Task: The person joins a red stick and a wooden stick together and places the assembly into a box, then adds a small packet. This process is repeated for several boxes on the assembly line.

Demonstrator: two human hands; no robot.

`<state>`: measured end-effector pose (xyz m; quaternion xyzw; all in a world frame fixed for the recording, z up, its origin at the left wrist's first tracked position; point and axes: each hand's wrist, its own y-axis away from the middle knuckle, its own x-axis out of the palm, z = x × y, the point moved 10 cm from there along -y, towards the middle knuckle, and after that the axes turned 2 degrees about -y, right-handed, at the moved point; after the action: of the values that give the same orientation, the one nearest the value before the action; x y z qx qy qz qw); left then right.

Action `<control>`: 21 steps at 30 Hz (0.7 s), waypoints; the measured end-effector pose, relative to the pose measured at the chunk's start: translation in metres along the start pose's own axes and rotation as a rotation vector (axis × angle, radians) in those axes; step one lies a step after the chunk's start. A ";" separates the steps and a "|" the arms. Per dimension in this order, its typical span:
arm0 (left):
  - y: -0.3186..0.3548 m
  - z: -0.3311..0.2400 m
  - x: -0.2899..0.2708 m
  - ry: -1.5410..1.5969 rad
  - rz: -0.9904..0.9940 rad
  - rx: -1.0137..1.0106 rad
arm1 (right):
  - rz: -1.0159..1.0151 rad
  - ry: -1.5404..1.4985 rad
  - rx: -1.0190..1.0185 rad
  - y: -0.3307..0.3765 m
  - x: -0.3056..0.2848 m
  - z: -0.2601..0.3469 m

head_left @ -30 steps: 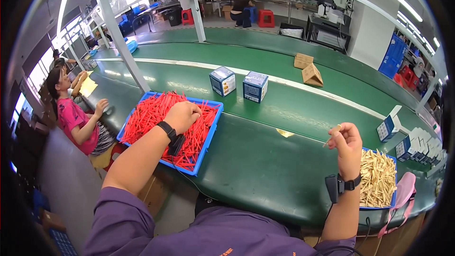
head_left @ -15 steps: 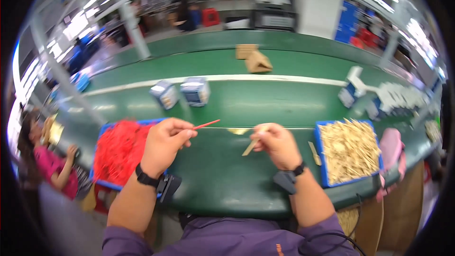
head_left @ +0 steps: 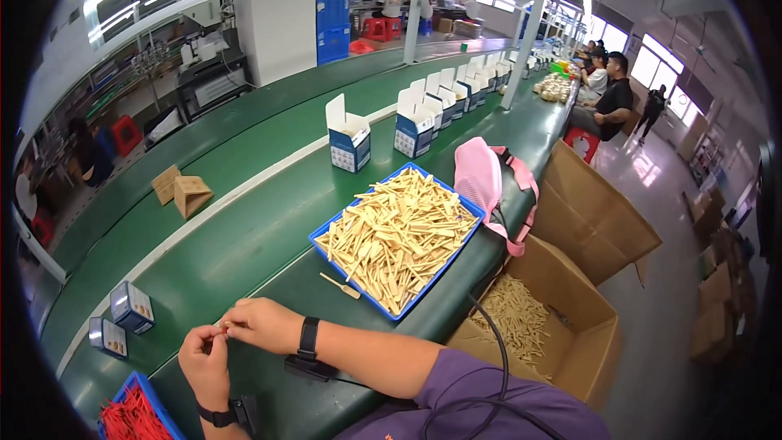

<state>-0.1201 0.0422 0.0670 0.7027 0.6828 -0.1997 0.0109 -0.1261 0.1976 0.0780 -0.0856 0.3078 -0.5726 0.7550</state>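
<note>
My left hand (head_left: 205,365) and my right hand (head_left: 265,326) meet fingertip to fingertip above the belt at the lower left. Both are closed in a pinch. A speck of red shows between the fingertips, from the thin red plastic stick in my left hand. The small wooden spatula in my right hand is almost wholly hidden by the fingers. Below my left hand lies a blue tray of red sticks (head_left: 138,417), cut by the picture's edge. A blue tray (head_left: 397,315) heaped with wooden spatulas (head_left: 399,236) stands right of my hands, one loose spatula (head_left: 340,285) beside it.
Two closed blue-and-white boxes (head_left: 132,307) stand at the left. Open boxes (head_left: 350,147) line the green belt (head_left: 261,220) into the distance. A pink bag (head_left: 479,173) touches the tray's far side. A large carton (head_left: 562,318) of wooden pieces stands at right; a black cable crosses near it.
The view has swung to the right. My hands, apart before with the red stick in the left and the wooden spatula in the right, have come together at the fingertips.
</note>
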 end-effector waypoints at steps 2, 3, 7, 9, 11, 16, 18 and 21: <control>-0.002 0.003 0.004 0.065 -0.025 0.010 | -0.050 0.026 -0.035 0.000 -0.005 0.003; -0.001 0.003 0.004 0.116 -0.063 0.014 | -0.050 0.035 -0.029 0.000 -0.004 0.004; 0.011 0.014 0.014 0.353 -0.074 -0.011 | -0.022 -0.309 0.230 0.004 0.011 -0.017; 0.012 0.017 0.018 0.440 -0.061 -0.023 | -0.030 -0.482 0.299 0.009 0.026 -0.029; 0.019 0.024 0.011 0.401 -0.127 -0.076 | -0.013 -0.581 0.339 0.008 0.039 -0.038; 0.015 0.039 -0.006 0.130 -0.120 -0.161 | -0.035 -0.644 0.519 0.016 0.042 -0.052; 0.006 0.035 0.002 0.142 -0.072 -0.146 | -0.109 -0.559 0.462 0.014 0.014 -0.060; 0.002 0.015 -0.004 -0.123 -0.004 -0.037 | -0.234 -0.512 0.540 0.008 -0.010 -0.062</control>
<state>-0.1225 0.0336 0.0538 0.6875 0.6858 -0.2297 0.0654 -0.1558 0.2230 0.0284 -0.0584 -0.0645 -0.6752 0.7325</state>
